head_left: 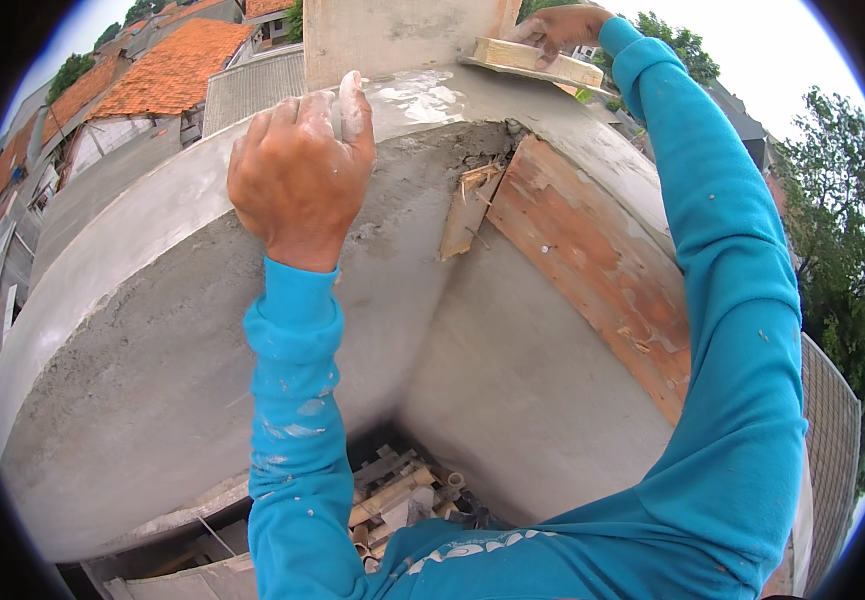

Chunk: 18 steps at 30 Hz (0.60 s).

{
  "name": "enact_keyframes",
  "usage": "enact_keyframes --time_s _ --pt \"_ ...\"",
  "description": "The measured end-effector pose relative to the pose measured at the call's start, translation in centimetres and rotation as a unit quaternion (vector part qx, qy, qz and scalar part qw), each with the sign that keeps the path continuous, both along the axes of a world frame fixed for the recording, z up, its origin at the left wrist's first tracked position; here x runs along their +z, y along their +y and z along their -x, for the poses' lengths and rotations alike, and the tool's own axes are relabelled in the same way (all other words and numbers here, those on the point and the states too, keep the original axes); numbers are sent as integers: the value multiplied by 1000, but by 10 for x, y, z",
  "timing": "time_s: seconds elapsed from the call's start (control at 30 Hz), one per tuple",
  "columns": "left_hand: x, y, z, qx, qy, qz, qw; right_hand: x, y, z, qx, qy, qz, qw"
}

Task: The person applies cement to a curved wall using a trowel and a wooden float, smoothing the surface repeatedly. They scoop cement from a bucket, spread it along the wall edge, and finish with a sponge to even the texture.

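Head view shows your left hand point(302, 175) with its fingers curled at the curved concrete ledge point(177, 190); what is inside them, I cannot tell. Your right hand point(562, 28) is clamped on the pale block-shaped tool point(542, 62), which is at the far part of the ledge, to the right of the upright concrete slab point(392, 38). Nearer to you, a reddish wooden board point(592, 275) slants along the grey wall point(522, 360).

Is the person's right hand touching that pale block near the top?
Touching: the head view shows the right hand with fingers bent onto the pale block.
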<state>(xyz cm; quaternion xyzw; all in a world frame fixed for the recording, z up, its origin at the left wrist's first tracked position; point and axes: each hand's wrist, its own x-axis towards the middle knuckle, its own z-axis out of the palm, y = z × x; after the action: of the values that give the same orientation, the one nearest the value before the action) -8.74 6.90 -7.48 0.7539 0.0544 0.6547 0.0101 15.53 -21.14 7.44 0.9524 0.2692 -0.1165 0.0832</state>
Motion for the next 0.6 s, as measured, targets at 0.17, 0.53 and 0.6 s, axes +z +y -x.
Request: enact_keyframes --time_s 0.17,0.53,0.6 --pt "-3 0 -4 1 -34 -10 999 -2 -4 22 -7 49 -20 999" --pt "2 -4 3 32 44 13 998 21 -97 252 -26 142 -84 986" --pt "2 -5 4 26 57 16 998 26 -115 296 -25 150 -56 987"
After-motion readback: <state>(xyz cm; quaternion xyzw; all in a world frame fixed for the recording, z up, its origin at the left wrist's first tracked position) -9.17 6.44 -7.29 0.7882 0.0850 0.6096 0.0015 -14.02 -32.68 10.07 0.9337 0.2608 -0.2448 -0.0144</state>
